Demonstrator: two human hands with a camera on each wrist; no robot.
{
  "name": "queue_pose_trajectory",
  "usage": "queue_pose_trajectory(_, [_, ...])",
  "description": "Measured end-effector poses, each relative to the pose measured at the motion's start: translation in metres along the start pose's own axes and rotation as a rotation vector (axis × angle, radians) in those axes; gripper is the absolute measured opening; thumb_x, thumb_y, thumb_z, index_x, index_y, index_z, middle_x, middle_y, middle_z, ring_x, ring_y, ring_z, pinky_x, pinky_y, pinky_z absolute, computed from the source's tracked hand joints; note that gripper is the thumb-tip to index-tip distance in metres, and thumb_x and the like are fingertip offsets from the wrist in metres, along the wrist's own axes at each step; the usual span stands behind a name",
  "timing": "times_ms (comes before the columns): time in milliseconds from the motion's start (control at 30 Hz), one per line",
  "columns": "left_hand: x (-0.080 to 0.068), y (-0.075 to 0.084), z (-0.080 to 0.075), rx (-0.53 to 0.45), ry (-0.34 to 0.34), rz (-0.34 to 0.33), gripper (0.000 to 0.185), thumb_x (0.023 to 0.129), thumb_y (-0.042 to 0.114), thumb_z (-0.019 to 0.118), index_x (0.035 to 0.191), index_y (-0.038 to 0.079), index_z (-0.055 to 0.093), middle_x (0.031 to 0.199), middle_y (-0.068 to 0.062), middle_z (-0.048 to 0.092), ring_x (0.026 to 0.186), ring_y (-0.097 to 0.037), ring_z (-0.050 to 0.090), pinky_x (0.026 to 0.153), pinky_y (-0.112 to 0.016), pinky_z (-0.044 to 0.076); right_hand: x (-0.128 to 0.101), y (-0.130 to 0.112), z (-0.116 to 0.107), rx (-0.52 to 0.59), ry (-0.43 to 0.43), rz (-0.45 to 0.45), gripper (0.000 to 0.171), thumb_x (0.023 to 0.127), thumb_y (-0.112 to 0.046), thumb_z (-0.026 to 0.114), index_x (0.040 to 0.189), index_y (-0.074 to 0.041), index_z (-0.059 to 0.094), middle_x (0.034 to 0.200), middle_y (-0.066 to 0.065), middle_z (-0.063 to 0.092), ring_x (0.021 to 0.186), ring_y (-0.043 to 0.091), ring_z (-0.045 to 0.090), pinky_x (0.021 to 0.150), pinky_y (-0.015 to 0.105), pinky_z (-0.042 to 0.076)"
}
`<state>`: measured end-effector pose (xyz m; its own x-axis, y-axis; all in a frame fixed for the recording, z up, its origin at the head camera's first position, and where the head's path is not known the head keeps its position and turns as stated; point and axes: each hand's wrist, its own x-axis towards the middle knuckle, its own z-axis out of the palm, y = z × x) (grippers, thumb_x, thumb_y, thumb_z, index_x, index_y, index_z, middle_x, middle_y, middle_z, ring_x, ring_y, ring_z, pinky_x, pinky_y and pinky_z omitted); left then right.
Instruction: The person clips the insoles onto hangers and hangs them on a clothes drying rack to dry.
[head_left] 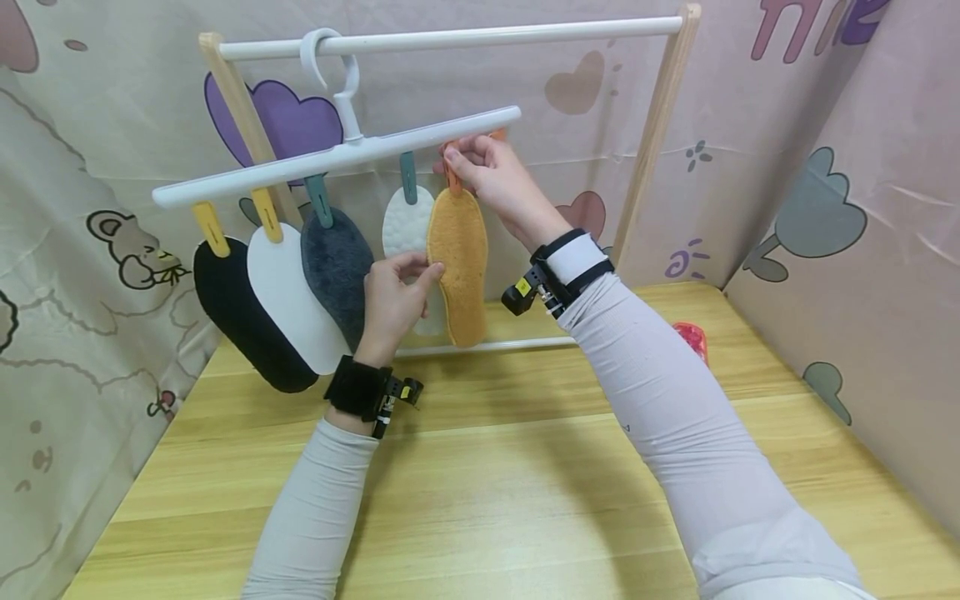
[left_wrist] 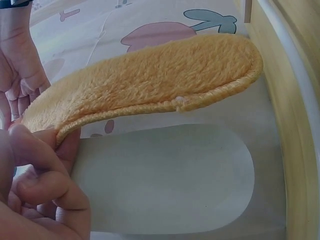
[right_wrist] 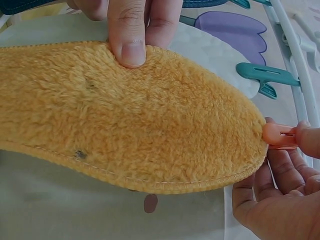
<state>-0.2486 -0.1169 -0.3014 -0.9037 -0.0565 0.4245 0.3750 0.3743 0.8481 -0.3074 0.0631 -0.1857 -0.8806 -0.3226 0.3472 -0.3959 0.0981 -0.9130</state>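
A fuzzy orange insole (head_left: 457, 265) hangs from an orange clip (head_left: 450, 169) on a white multi-clip hanger (head_left: 337, 154). My right hand (head_left: 480, 171) pinches that clip (right_wrist: 280, 136) at the insole's top end. My left hand (head_left: 393, 296) pinches the insole's left edge halfway down, thumb on its fuzzy face (right_wrist: 127, 47). In the left wrist view the orange insole (left_wrist: 150, 82) arches over a white insole (left_wrist: 165, 180) behind it. Black (head_left: 243, 312), white (head_left: 288, 296), grey (head_left: 337, 267) and textured white (head_left: 405, 221) insoles hang on the other clips.
The hanger hooks over a white rail (head_left: 465, 37) held by two wooden posts (head_left: 660, 125). A wooden tabletop (head_left: 510, 467) lies below. A red object (head_left: 692, 337) sits behind my right forearm. Patterned fabric walls close in on all sides.
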Motion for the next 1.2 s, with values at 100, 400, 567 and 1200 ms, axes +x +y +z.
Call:
queue_pose_trajectory(100, [-0.0003, 0.0001, -0.0001, -0.002, 0.001, 0.004, 0.021, 0.101, 0.023, 0.078, 0.114, 0.006, 0.080, 0.104, -0.014, 0.081, 0.041, -0.007, 0.053, 0.044, -0.023, 0.043, 0.0002, 0.0004, 0.0002, -0.002, 0.000, -0.005, 0.036, 0.114, -0.020, 0.054, 0.143, 0.000, 0.058, 0.144, 0.017, 0.068, 0.139, 0.028, 0.063, 0.103, 0.029, 0.049])
queue_pose_trajectory(400, [-0.0002, -0.0008, 0.0002, -0.008, 0.008, 0.014, 0.021, 0.101, 0.022, 0.078, 0.113, 0.005, 0.080, 0.103, -0.015, 0.081, 0.041, -0.006, 0.053, 0.044, -0.022, 0.042, 0.0017, 0.0034, 0.0008, -0.001, -0.002, -0.041, 0.036, 0.113, -0.019, 0.055, 0.141, 0.003, 0.059, 0.141, 0.018, 0.068, 0.133, 0.026, 0.067, 0.104, 0.027, 0.051])
queue_pose_trajectory(567, [-0.0003, -0.0008, -0.0003, -0.010, 0.012, 0.016, 0.020, 0.102, 0.023, 0.078, 0.113, 0.006, 0.080, 0.104, -0.014, 0.081, 0.041, -0.007, 0.053, 0.044, -0.022, 0.042, 0.0021, 0.0034, 0.0015, 0.000, 0.004, -0.031, 0.035, 0.113, -0.019, 0.056, 0.142, 0.001, 0.059, 0.141, 0.018, 0.069, 0.132, 0.023, 0.068, 0.107, 0.027, 0.051])
queue_pose_trajectory(1200, [0.0015, -0.0023, 0.0006, -0.015, 0.033, 0.028, 0.019, 0.101, 0.023, 0.078, 0.111, 0.006, 0.080, 0.101, -0.014, 0.081, 0.041, -0.007, 0.053, 0.042, -0.022, 0.040, 0.0020, 0.0054, 0.0021, -0.020, 0.006, -0.026, 0.034, 0.113, -0.019, 0.056, 0.140, 0.001, 0.060, 0.140, 0.019, 0.069, 0.132, 0.023, 0.068, 0.113, 0.028, 0.049])
